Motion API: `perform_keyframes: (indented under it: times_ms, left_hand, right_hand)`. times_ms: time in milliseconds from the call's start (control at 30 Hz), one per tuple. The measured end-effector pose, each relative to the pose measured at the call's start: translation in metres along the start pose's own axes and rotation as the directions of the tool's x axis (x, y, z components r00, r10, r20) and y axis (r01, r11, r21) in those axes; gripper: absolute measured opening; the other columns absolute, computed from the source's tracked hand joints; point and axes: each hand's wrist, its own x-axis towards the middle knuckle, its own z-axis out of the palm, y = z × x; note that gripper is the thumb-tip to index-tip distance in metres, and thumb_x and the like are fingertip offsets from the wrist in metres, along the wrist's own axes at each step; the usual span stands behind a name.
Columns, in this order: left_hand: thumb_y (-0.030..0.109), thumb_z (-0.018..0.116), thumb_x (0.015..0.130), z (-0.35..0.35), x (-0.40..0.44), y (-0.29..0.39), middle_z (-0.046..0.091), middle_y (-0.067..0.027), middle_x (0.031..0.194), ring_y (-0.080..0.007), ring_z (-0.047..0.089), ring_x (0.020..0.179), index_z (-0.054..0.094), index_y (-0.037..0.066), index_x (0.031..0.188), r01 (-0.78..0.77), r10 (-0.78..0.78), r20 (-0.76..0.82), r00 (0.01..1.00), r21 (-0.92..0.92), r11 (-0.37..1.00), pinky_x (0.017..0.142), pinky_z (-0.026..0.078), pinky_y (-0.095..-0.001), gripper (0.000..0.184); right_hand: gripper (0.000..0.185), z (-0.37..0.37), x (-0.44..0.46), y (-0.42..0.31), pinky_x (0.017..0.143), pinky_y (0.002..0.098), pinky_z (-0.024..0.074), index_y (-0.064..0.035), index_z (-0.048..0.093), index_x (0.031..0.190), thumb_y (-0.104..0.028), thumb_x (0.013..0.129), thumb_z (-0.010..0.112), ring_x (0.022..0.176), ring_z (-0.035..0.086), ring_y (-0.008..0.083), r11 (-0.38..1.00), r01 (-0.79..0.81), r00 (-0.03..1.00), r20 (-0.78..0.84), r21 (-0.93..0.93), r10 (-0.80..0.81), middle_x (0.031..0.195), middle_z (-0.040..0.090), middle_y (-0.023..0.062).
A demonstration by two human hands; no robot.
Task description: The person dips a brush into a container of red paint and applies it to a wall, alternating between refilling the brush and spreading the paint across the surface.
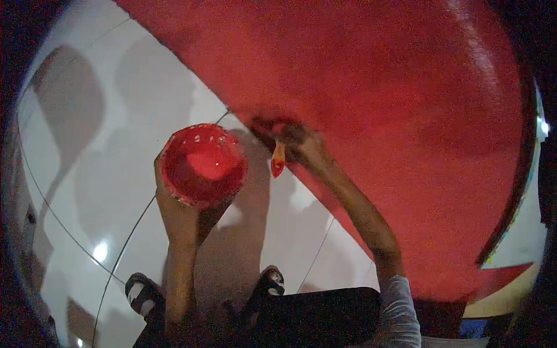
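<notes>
A round tub of red paint (204,194) is in my left hand (184,217), whose fingers wrap round its side and underside. Bright red paint shows inside, and the rim is smeared and spotted. My right hand (307,148), partly blurred, grips a paintbrush (278,162) with a yellow and red handle end pointing down. The brush head is hard to make out in the dark shadow. This hand is against or very close to the lower edge of a red painted wall (371,116), just above where it meets the floor.
White glossy tiles (301,232) with dark joints cover the floor. My sandalled feet (142,293) and dark-clothed legs (325,313) are at the bottom. On the right, a dark edge (505,232) borders the red surface. Shadows fall across the tiles.
</notes>
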Motion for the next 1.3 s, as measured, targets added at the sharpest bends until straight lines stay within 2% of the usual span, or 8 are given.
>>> perform_keyframes:
  times_ms: [67, 267, 400, 533, 833, 1000, 1067, 1300]
  left_hand:
    - [0.019, 0.087, 0.043, 0.001, 0.0, 0.001, 0.048, -0.0126, 0.12, -0.027, 0.048, 0.111, 0.039, 0.005, 0.124, 0.004, -0.004, 0.003, 1.0, 0.003, 1.0, 0.095, 0.039, -0.0364, 0.095]
    - [0.019, 0.087, 0.043, 0.002, -0.008, 0.008, 0.048, -0.0125, 0.12, -0.0272, 0.048, 0.111, 0.039, 0.005, 0.124, -0.025, 0.022, 0.045, 0.999, 0.06, 0.998, 0.096, 0.039, -0.0366, 0.095]
    - [0.019, 0.088, 0.042, 0.002, -0.011, 0.005, 0.048, -0.0118, 0.119, -0.026, 0.048, 0.111, 0.038, 0.005, 0.123, -0.14, 0.131, 0.083, 0.988, 0.116, 0.983, 0.094, 0.04, -0.0368, 0.096]
    - [0.018, 0.088, 0.041, 0.0, -0.016, 0.009, 0.048, -0.0117, 0.119, -0.0256, 0.048, 0.111, 0.037, 0.005, 0.125, -0.17, 0.159, 0.107, 0.981, 0.1, 0.98, 0.095, 0.04, -0.0367, 0.099]
    - [0.017, 0.086, 0.046, 0.012, -0.017, 0.018, 0.049, -0.0133, 0.12, -0.027, 0.05, 0.11, 0.034, 0.005, 0.126, -0.026, 0.024, 0.075, 0.997, 0.029, 0.999, 0.096, 0.04, -0.0355, 0.096]
    - [0.018, 0.086, 0.047, 0.012, -0.015, 0.02, 0.05, -0.0132, 0.119, -0.0263, 0.05, 0.11, 0.036, 0.005, 0.126, 0.004, -0.002, 0.121, 0.993, -0.014, 1.0, 0.096, 0.04, -0.0353, 0.094]
    - [0.018, 0.086, 0.047, 0.01, -0.017, 0.021, 0.051, -0.0132, 0.119, -0.026, 0.05, 0.11, 0.036, 0.005, 0.125, 0.033, -0.022, 0.151, 0.988, -0.069, 0.997, 0.096, 0.04, -0.0353, 0.093]
    - [0.019, 0.086, 0.049, 0.009, -0.023, 0.032, 0.052, -0.0132, 0.117, -0.0249, 0.05, 0.11, 0.038, 0.006, 0.124, 0.081, -0.059, 0.202, 0.978, -0.103, 0.991, 0.095, 0.04, -0.035, 0.09]
  right_hand:
    - [0.022, -0.049, 0.014, -0.009, 0.07, 0.0361, 0.0486, -0.0067, 0.063, 0.097, -0.011, 0.076, 0.061, 0.089, 0.06, 0.0249, 0.943, 0.245, 0.937, -0.194, -0.225, -0.289, 0.098, 0.062, 0.0097]
    - [0.021, -0.205, 0.017, -0.013, 0.066, 0.0376, 0.0478, -0.0067, 0.062, 0.095, -0.011, 0.074, 0.061, 0.08, 0.059, 0.0269, 0.811, -0.068, 0.71, -0.599, -0.581, -0.37, 0.086, 0.061, 0.0099]
    - [0.02, -0.144, 0.011, -0.017, 0.064, 0.0386, 0.0472, -0.0068, 0.061, 0.093, -0.011, 0.073, 0.061, 0.075, 0.058, 0.0282, 0.684, 0.123, 0.75, -0.383, -0.719, -0.539, 0.078, 0.059, 0.0099]
    - [0.023, -0.059, -0.007, -0.015, 0.065, 0.0391, 0.0464, -0.0086, 0.062, 0.098, -0.018, 0.077, 0.058, 0.077, 0.058, 0.0294, 0.994, -0.077, 0.985, -0.148, 0.081, 0.088, 0.08, 0.06, 0.0104]
    - [0.021, -0.244, 0.017, -0.001, 0.066, 0.0389, 0.0479, -0.012, 0.064, 0.098, -0.02, 0.081, 0.056, 0.081, 0.061, 0.0261, 0.748, -0.161, 0.742, -0.578, -0.644, -0.339, 0.09, 0.062, 0.0094]
    - [0.025, -0.125, 0.004, 0.002, 0.062, 0.0414, 0.0482, -0.0171, 0.064, 0.101, -0.018, 0.076, 0.059, 0.081, 0.061, 0.0254, 0.932, 0.061, 0.957, -0.245, -0.356, -0.156, 0.089, 0.062, 0.0078]
    - [0.027, -0.114, 0.011, -0.017, 0.062, 0.0412, 0.048, -0.0195, 0.064, 0.102, -0.015, 0.076, 0.059, 0.081, 0.062, 0.0261, 0.793, 0.166, 0.938, -0.155, -0.587, -0.311, 0.086, 0.062, 0.0075]
    - [0.03, -0.197, 0.022, 0.039, 0.064, 0.0375, 0.0486, -0.0173, 0.064, 0.103, -0.014, 0.074, 0.059, 0.076, 0.061, 0.0256, 0.757, -0.164, 0.843, -0.488, -0.633, -0.225, 0.081, 0.063, 0.0076]
